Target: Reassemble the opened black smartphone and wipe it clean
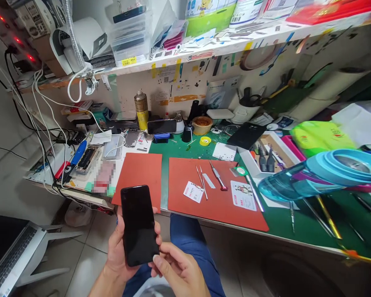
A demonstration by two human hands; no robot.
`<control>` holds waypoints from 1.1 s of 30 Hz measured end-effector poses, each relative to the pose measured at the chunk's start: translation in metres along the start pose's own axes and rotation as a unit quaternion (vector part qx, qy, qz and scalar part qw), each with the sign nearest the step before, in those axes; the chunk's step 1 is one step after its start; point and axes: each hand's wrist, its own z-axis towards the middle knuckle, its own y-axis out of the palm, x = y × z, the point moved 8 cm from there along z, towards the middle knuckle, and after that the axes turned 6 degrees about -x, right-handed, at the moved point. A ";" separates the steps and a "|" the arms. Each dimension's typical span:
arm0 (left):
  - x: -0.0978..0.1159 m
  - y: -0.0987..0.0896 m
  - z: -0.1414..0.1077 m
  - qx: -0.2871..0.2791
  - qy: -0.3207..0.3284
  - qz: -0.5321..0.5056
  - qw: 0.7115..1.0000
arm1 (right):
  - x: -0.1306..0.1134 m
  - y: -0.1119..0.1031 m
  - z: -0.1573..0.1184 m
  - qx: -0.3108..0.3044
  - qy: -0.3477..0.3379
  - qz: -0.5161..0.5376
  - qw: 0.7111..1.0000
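Note:
A black smartphone (139, 227) with a dark screen is held upright above my lap, in front of the bench edge. My left hand (117, 247) wraps round it from behind, thumb along the left side and fingertips showing at the right side. With thumb and fingers, my right hand (181, 268) pinches the phone's lower right corner. On the orange mat (185, 169) beyond lie tweezers (201, 181), a small screwdriver (218, 175), a short pale strip (209, 181) and two printed cards, one of them a white card (193, 192) near the tweezers.
A blue water bottle (315, 175) lies on the right beside a white tool box (253, 159). Several tools rest along the right edge. A spray can (141, 109) stands at the back under a loaded shelf (204, 53). Cables hang at left, above a laptop (12, 255) on a stool.

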 end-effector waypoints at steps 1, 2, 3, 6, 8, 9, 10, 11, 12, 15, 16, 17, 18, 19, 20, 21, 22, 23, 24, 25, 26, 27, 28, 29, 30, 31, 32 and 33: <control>0.000 0.001 0.000 -0.007 -0.001 -0.005 1.000 | -0.001 0.000 0.000 -0.002 -0.001 -0.001 1.000; -0.001 0.001 0.000 -0.014 -0.001 -0.010 1.000 | -0.002 0.000 0.000 -0.003 -0.004 -0.005 1.000; -0.001 0.001 0.000 -0.021 -0.002 -0.014 1.000 | -0.004 0.000 -0.001 -0.003 -0.009 -0.012 1.000; -0.001 0.001 0.000 -0.038 -0.008 -0.030 0.999 | -0.008 0.002 -0.003 0.003 -0.028 -0.032 0.999; -0.001 0.000 0.000 -0.045 -0.016 -0.041 0.998 | -0.010 0.003 -0.005 0.024 -0.038 -0.036 0.998; -0.001 0.000 0.000 -0.047 -0.021 -0.044 0.998 | -0.011 0.003 -0.006 0.036 -0.042 -0.036 0.998; -0.001 -0.001 0.001 -0.048 -0.025 -0.045 0.998 | -0.011 0.003 -0.006 0.047 -0.045 -0.035 0.997; -0.001 -0.001 0.001 -0.050 -0.027 -0.044 0.997 | -0.011 0.003 -0.007 0.056 -0.047 -0.035 0.997; -0.001 -0.001 0.002 -0.052 -0.029 -0.041 0.997 | -0.011 0.004 -0.007 0.060 -0.047 -0.036 0.996; -0.002 0.000 0.002 -0.060 -0.033 -0.025 0.997 | -0.010 0.004 -0.007 0.064 -0.040 -0.037 0.996; -0.003 0.001 0.003 -0.062 -0.034 -0.020 0.997 | -0.010 0.004 -0.007 0.065 -0.037 -0.035 0.997; -0.003 0.001 0.002 -0.061 -0.033 -0.017 0.997 | -0.009 0.003 -0.007 0.066 -0.034 -0.032 0.997; -0.003 0.000 0.002 -0.058 -0.032 -0.016 0.998 | -0.008 0.002 -0.007 0.066 -0.032 -0.029 0.997; -0.003 0.000 0.002 -0.053 -0.033 -0.015 0.998 | -0.008 0.001 -0.007 0.067 -0.030 -0.025 0.997; -0.003 -0.001 0.001 -0.048 -0.034 -0.016 0.998 | -0.007 0.000 -0.006 0.066 -0.029 -0.022 0.997; -0.003 -0.002 0.001 -0.040 -0.036 -0.018 0.998 | -0.007 0.000 -0.006 0.065 -0.028 -0.019 0.997; -0.003 -0.002 0.000 -0.032 -0.039 -0.018 0.999 | -0.006 0.000 -0.006 0.060 -0.027 -0.017 0.998; -0.003 -0.003 0.000 -0.024 -0.040 -0.019 0.999 | -0.006 0.001 -0.005 0.051 -0.024 -0.015 0.998; -0.002 -0.003 -0.001 -0.018 -0.038 -0.017 0.999 | -0.006 0.001 -0.005 0.043 -0.020 -0.012 0.999; -0.001 -0.003 -0.001 -0.011 -0.035 -0.014 0.999 | -0.005 0.002 -0.004 0.038 -0.015 -0.007 0.999; 0.000 -0.002 -0.002 -0.005 -0.031 -0.009 0.999 | -0.004 0.001 -0.004 0.038 -0.009 0.001 0.999; 0.001 -0.002 -0.002 0.000 -0.026 -0.004 1.000 | -0.003 0.000 -0.004 0.042 -0.001 0.012 0.999; 0.002 -0.002 -0.003 0.002 -0.021 0.001 1.000 | -0.002 -0.002 -0.004 0.049 0.007 0.025 0.998; 0.002 -0.002 -0.004 0.003 -0.018 0.006 1.000 | 0.000 -0.003 -0.004 0.053 0.015 0.036 0.998; 0.002 -0.003 -0.004 0.005 -0.018 0.010 1.000 | 0.002 -0.003 -0.004 0.050 0.022 0.046 0.997; 0.002 -0.003 -0.005 0.006 -0.018 0.016 1.000 | 0.003 -0.002 -0.003 0.039 0.030 0.054 0.997; 0.001 -0.005 -0.006 0.007 -0.019 0.025 0.999 | 0.005 -0.001 -0.003 0.029 0.036 0.062 0.997; 0.001 -0.006 -0.008 0.010 -0.017 0.038 0.999 | 0.007 0.000 -0.003 0.024 0.040 0.070 0.996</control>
